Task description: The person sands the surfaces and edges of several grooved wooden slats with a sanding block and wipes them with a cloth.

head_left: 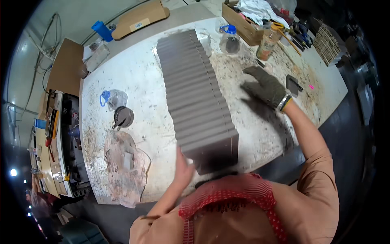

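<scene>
White paint, thick with dark specks and smears, covers the broad worktable (152,122) at which the person stands. The left hand (185,167), bare and blurred, is at the near left corner of a long grey ridged block (195,89); whether its fingers close on that edge or only rest against it, I cannot tell. The right hand (266,87), in a dark grey-green glove with a yellow-edged cuff, is well apart from the block on its right side, thumb and fingers parted with nothing between them, its shadow falling on the tabletop. The block lies lengthwise down the middle of the table, its smooth dark end close to the person's red patterned apron (227,191). Just beyond the glove to the right is a small dark tray (292,85), with a pink scrap (311,87) near it. Farther up stand an orange-capped bottle (268,44) and a clear jug with a blue cap (230,44), before a cardboard box (241,25) holding white cloth. Left of the block are a clear blue-capped bottle (116,99), a dark round pot (124,116) just beside it, and a crumpled, stained sheet (122,179) nearer the person.
</scene>
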Demonstrator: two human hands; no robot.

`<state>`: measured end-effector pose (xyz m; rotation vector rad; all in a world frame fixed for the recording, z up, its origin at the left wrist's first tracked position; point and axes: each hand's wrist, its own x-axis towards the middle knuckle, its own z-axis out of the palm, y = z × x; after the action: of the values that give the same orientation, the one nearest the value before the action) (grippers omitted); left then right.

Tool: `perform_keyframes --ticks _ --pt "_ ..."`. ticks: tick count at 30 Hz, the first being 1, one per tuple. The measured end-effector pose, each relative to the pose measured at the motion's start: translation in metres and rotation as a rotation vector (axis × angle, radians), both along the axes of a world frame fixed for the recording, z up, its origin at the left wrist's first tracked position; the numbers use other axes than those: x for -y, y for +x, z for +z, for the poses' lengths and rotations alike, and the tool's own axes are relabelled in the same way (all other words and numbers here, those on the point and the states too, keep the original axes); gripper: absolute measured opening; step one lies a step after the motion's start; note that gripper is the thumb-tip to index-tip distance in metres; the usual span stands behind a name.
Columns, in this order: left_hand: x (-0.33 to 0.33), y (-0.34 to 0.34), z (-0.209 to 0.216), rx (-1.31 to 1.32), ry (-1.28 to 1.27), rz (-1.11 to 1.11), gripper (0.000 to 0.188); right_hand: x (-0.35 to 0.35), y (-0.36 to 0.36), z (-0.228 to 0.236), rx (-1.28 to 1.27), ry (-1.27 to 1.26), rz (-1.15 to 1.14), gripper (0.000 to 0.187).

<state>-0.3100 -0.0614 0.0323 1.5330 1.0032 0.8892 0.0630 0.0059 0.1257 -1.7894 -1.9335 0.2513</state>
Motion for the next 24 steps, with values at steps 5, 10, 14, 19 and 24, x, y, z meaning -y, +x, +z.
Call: perform_keyframes --ticks 5,10,14,19,24 --pt "-0.089 -0.022 0.031 -0.017 -0.109 0.197 0.048 -0.102 0.015 -0.091 -0.383 0.204 0.153 0.040" --pt "-0.227 0.020 0.018 0.154 -0.375 0.302 0.062 -0.179 -0.079 -0.063 -1.554 -0.350 -0.252 0.052" --pt "-0.274 0.086 0.048 0.304 -0.589 0.203 0.073 -0.190 -0.081 -0.039 -1.612 -0.454 -0.234 0.061" --pt "-0.287 0.101 0.024 0.589 -0.782 0.084 0.064 -0.220 -0.055 -0.131 -1.077 0.058 0.130 0.051" --pt "-0.245 0.077 0.009 0.558 -0.586 0.073 0.063 -0.162 -0.069 -0.113 -0.491 0.047 0.031 0.053"
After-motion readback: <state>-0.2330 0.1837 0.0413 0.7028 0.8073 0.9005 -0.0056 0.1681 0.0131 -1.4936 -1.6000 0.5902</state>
